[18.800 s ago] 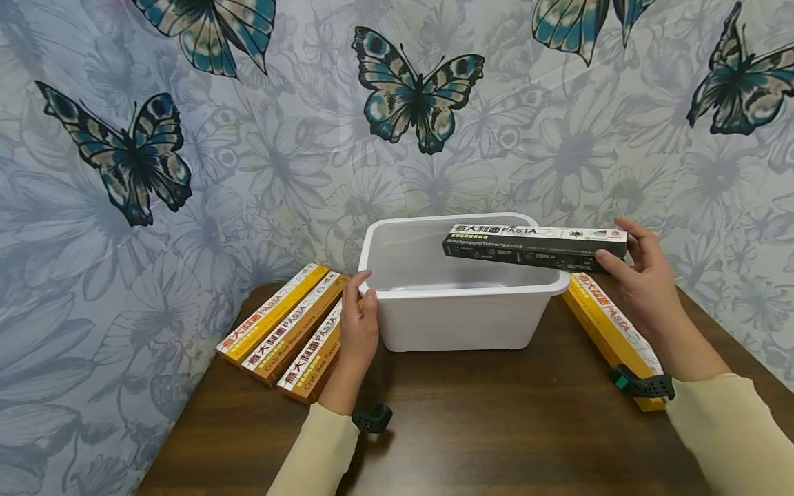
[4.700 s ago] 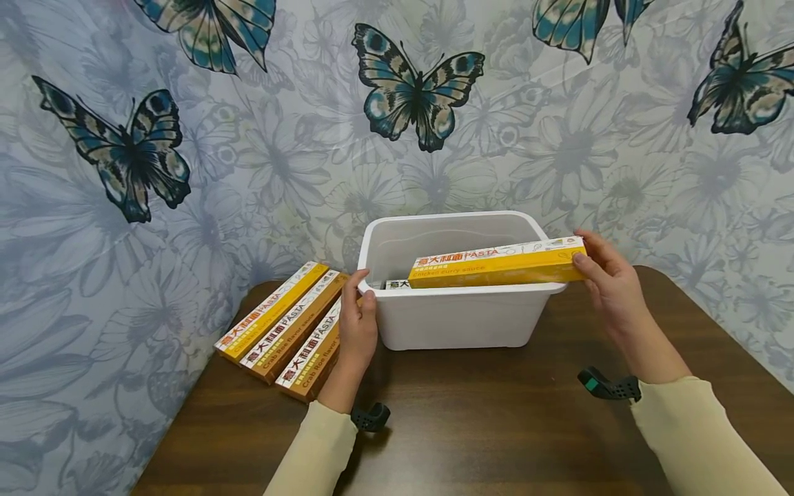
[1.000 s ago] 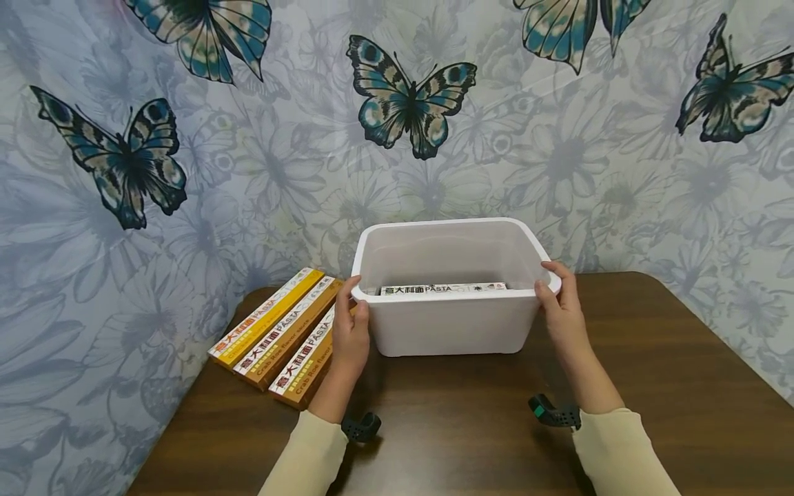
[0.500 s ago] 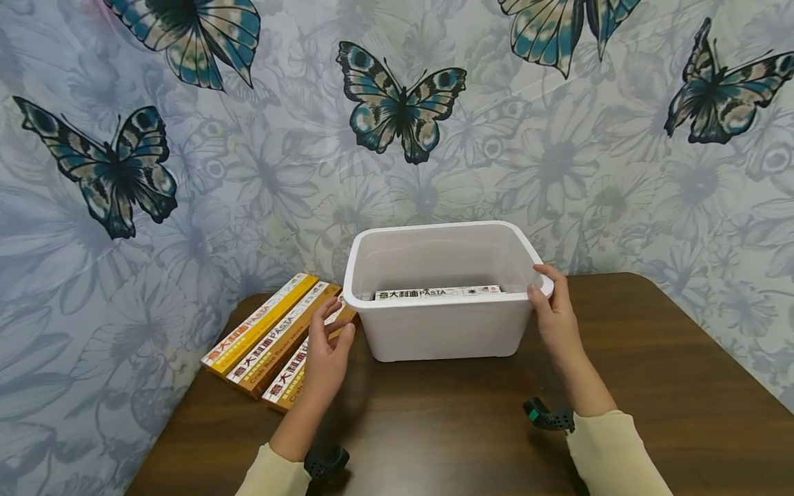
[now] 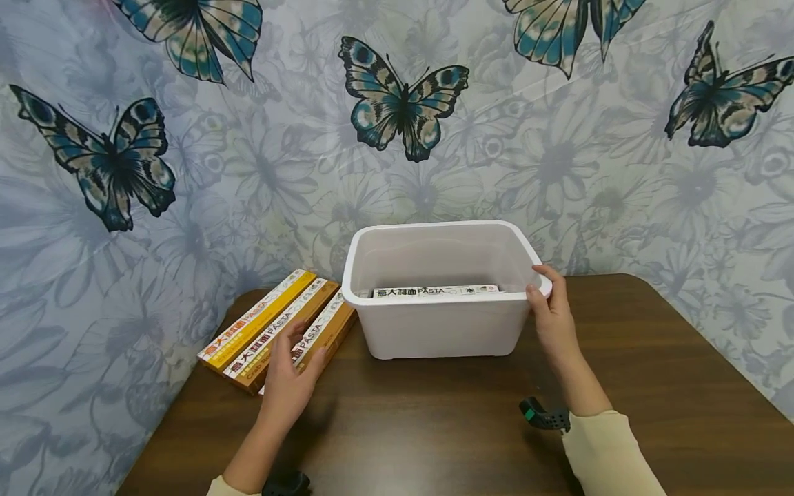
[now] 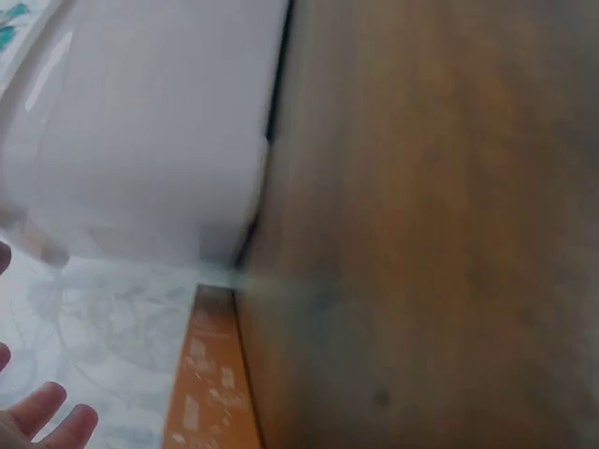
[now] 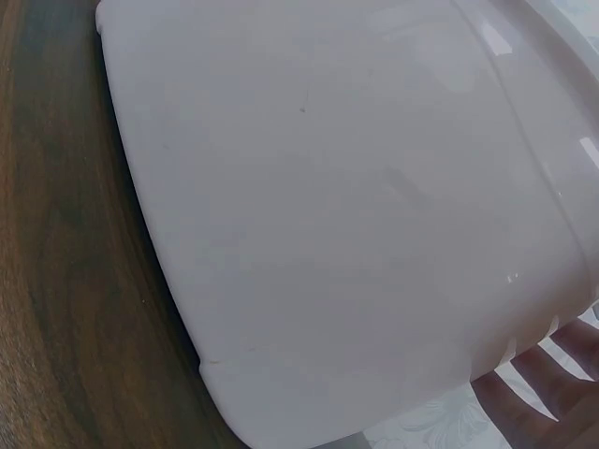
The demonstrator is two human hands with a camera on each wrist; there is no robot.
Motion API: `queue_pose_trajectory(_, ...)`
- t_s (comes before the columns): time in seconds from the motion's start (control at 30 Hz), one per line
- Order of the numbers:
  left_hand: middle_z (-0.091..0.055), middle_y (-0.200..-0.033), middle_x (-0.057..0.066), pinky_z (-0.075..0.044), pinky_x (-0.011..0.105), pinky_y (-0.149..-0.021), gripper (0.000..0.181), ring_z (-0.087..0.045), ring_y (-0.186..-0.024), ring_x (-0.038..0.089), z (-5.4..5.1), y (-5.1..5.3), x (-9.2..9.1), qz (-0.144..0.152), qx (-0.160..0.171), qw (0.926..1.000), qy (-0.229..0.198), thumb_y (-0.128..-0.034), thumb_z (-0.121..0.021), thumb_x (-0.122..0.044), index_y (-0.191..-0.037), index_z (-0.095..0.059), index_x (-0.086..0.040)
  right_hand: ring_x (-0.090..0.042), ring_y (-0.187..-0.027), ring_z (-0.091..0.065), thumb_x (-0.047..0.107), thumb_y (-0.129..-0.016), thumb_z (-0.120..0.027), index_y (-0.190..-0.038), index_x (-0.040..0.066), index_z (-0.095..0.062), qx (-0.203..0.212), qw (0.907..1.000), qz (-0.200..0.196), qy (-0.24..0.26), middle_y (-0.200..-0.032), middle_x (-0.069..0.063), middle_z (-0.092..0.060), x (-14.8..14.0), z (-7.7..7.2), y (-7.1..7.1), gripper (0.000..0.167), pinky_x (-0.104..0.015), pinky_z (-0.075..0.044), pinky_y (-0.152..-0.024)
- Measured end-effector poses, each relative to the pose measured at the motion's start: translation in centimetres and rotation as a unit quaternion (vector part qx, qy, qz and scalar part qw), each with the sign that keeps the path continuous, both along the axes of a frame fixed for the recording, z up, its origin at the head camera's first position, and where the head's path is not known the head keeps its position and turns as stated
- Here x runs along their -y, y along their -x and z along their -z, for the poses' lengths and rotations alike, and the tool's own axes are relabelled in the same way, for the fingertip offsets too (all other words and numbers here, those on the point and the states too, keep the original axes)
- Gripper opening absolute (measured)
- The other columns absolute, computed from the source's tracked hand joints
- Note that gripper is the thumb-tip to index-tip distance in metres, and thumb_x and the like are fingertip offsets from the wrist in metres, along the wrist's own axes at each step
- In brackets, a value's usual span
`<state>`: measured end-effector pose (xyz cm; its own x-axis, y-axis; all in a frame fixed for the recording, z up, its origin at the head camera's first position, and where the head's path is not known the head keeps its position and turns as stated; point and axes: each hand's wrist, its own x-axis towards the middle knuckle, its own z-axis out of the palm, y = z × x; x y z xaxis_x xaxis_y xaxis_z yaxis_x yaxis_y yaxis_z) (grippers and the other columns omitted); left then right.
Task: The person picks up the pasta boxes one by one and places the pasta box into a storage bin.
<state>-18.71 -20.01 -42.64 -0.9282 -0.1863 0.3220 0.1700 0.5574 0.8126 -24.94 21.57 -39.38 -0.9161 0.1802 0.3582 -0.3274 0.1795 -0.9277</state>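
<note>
My left hand (image 5: 288, 386) hovers over the nearest brown pasta box (image 5: 325, 331), its fingers apart and gripping nothing; whether a fingertip touches the box I cannot tell. Beside that one lie another brown box (image 5: 304, 303) and a yellow box (image 5: 263, 313), all slanting side by side. My right hand (image 5: 555, 331) holds the right rim of the white bin (image 5: 443, 327), thumb in front. Inside the bin, near its front wall, a box with a white printed side (image 5: 434, 291) shows. In the left wrist view, the brown box (image 6: 213, 374) stands below the bin (image 6: 150, 122).
The brown wooden table (image 5: 434, 427) reaches to a wall covering (image 5: 558, 179) with butterflies and flowers. The bin stands near the table's back edge, right of the three boxes. Dark bands are on both wrists.
My left hand has let go of the bin's left rim and moved left and toward me, over the boxes. The right hand still holds the rim; the bin has shifted slightly left in view.
</note>
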Motion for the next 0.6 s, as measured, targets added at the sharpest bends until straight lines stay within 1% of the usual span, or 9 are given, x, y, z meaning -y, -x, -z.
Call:
queue_pose_trajectory(0.13, -0.040, -0.150, 0.012, -0.033, 0.055, -0.111, 0.066, -0.040, -0.139, 0.033, 0.7, -0.5, 0.7, -0.022, 0.006, 0.9992, 0.031, -0.0925, -0.070, -0.025, -0.148, -0.037, -0.012, -0.007, -0.114, -0.042, 0.023, -0.106, -0.042, -0.151, 0.014, -0.030, 0.001, 1.0000, 0.005, -0.003, -0.146, -0.006, -0.036, -0.1, -0.1, -0.2, 0.048, -0.012, -0.039, -0.086)
queue_pose_trajectory(0.27, -0.042, -0.144, 0.019, -0.034, 0.056, -0.107, 0.070, -0.041, -0.134, 0.036, 1.3, -1.0, 1.6, -0.051, 0.003, 0.9975, 0.048, -0.0883, -0.075, -0.021, -0.147, -0.039, -0.009, -0.007, -0.114, -0.042, 0.022, -0.106, -0.042, -0.152, 0.015, -0.028, -0.001, 1.0000, -0.005, -0.001, -0.148, -0.008, -0.033, -0.2, 0.0, -0.1, 0.049, -0.012, -0.039, -0.086)
queue_pose_trajectory(0.4, -0.042, -0.142, 0.022, -0.034, 0.059, -0.105, 0.074, -0.041, -0.132, 0.040, 1.6, -1.3, 2.2, -0.077, 0.015, 0.9953, 0.057, -0.0853, -0.078, -0.022, -0.147, -0.039, -0.008, -0.007, -0.114, -0.041, 0.022, -0.105, -0.042, -0.153, 0.015, -0.028, 0.001, 1.0000, -0.004, -0.002, -0.149, -0.008, -0.032, -0.2, 0.2, -0.1, 0.050, -0.012, -0.038, -0.086)
queue_pose_trajectory(0.53, -0.040, -0.142, 0.024, -0.034, 0.063, -0.102, 0.076, -0.038, -0.132, 0.043, 2.0, -1.5, 2.6, -0.089, 0.032, 0.9939, 0.056, -0.0841, -0.079, -0.023, -0.147, -0.039, -0.008, -0.007, -0.113, -0.042, 0.023, -0.106, -0.041, -0.152, 0.015, -0.029, -0.001, 1.0000, -0.001, 0.000, -0.146, -0.006, -0.034, -0.1, 0.0, -0.2, 0.049, -0.012, -0.039, -0.086)
queue_pose_trajectory(0.6, -0.039, -0.143, 0.025, -0.034, 0.064, -0.102, 0.078, -0.037, -0.132, 0.044, 2.2, -1.4, 2.8, -0.091, 0.039, 0.9934, 0.059, -0.0834, -0.080, -0.023, -0.147, -0.039, -0.008, -0.007, -0.113, -0.042, 0.023, -0.106, -0.041, -0.152, 0.015, -0.029, -0.002, 1.0000, -0.002, 0.002, -0.145, -0.006, -0.035, 0.0, -0.1, -0.2, 0.049, -0.012, -0.040, -0.086)
